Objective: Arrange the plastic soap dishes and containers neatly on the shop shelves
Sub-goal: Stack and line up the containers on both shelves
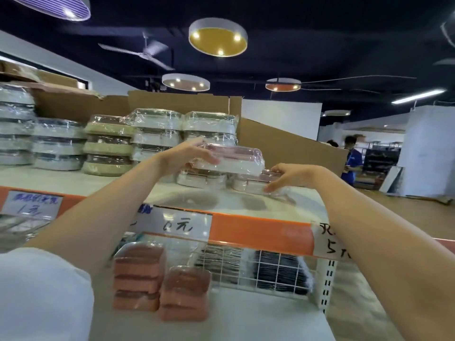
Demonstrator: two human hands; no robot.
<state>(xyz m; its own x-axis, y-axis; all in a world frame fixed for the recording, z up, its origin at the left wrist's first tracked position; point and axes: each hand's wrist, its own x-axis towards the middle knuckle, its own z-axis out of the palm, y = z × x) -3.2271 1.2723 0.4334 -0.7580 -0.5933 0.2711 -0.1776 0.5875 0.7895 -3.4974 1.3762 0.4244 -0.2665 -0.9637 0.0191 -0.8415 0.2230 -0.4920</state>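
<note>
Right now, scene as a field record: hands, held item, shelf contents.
left hand: grips pink wrapped soap dish, raised above the shelf
right hand: fingers on pink dish on shelf
top shelf: wrapped stacks, green stack, white stacks
lower shelf: brown dish stacks, wire basket
</note>
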